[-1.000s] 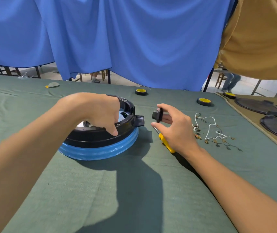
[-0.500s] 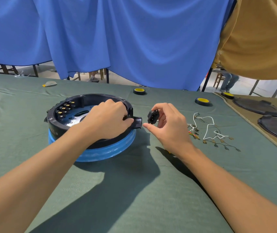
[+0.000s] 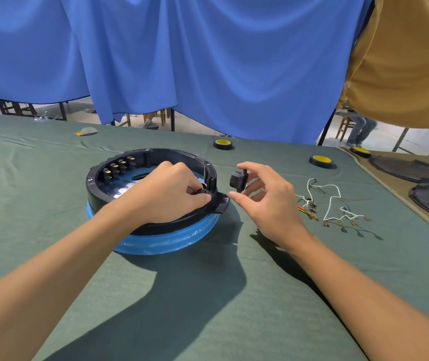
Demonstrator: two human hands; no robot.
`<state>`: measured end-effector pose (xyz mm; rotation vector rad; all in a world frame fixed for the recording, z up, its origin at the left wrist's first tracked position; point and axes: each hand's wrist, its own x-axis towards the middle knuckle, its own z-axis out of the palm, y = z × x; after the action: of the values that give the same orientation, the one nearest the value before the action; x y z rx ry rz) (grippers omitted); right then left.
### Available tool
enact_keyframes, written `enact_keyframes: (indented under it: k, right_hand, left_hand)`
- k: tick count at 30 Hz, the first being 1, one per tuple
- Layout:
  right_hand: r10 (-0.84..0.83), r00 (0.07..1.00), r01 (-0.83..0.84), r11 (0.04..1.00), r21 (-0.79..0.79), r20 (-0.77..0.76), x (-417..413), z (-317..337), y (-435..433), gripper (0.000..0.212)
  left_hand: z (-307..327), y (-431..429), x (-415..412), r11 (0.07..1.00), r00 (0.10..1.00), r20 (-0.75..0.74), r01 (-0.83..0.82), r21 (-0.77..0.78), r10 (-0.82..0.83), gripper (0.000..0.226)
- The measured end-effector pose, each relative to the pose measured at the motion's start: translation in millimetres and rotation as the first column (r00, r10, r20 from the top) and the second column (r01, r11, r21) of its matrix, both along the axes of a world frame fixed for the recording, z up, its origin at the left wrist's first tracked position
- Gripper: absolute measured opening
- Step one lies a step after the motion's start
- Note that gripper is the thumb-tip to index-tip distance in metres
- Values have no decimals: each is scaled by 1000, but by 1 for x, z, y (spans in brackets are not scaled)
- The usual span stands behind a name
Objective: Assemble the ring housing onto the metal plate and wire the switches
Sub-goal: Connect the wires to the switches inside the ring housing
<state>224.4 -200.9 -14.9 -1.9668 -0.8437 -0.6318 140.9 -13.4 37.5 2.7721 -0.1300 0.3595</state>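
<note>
Place: ring housing point(image 3: 182, 153) sits on a blue-wrapped base point(image 3: 156, 241), mid-table | Left: your left hand point(image 3: 166, 196) grips its rim at the side notch | Right: your right hand point(image 3: 268, 201) pinches the black socket point(image 3: 237, 179), just right of that notch, not touching.

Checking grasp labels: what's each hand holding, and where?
Right hand pinches the black socket by its edges. Left hand grips the ring housing at its right rim.

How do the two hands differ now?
The left hand holds the ring housing at its rim; the right hand pinches a small black plug midair, clear of the housing. The left hand lies over the ring; the right hand, outside it. Both are near its side tab.
</note>
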Motion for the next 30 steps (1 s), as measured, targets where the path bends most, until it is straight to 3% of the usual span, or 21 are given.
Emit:
enact_keyframes:
  k: [5, 9, 12, 15, 19, 23, 26, 30]
  right_hand:
    - [94, 971, -72, 992, 107, -218, -8, 6, 4, 44]
    - [247, 902, -184, 962, 203, -353, -9, 11, 4, 34]
    - [370, 820, -244, 916, 318, -436, -10, 17, 3, 27]
    - [388, 796, -236, 906, 351, -464, -8, 20, 1, 16]
    - [368, 817, -238, 916, 323, -444, -8, 20, 3, 11]
    - [300, 865, -231, 949, 213, -403, -9, 19, 8, 13]
    - [189, 923, -176, 982, 69, -337, -13, 17, 14, 28]
    - [120, 955, -125, 992, 0, -270, -18, 19, 22, 35]
  left_hand:
    - [1, -11, 1, 997, 999, -31, -26, -68, 24, 56]
    - [0, -16, 9, 966, 991, -103, -108, -233, 86, 59]
    - [3, -17, 12, 965, 997, -39, -80, -251, 72, 26]
    - [11, -14, 17, 945, 998, 42, -26, -326, 42, 19]
    - [11, -13, 20, 911, 992, 125, 73, -407, -24, 22]
    - [4, -12, 20, 949, 988, 151, 75, -307, -30, 25]
    - [4, -7, 18, 936, 983, 185, 72, -346, -7, 22]
    - [2, -2, 14, 946, 984, 178, 75, -316, -19, 19]
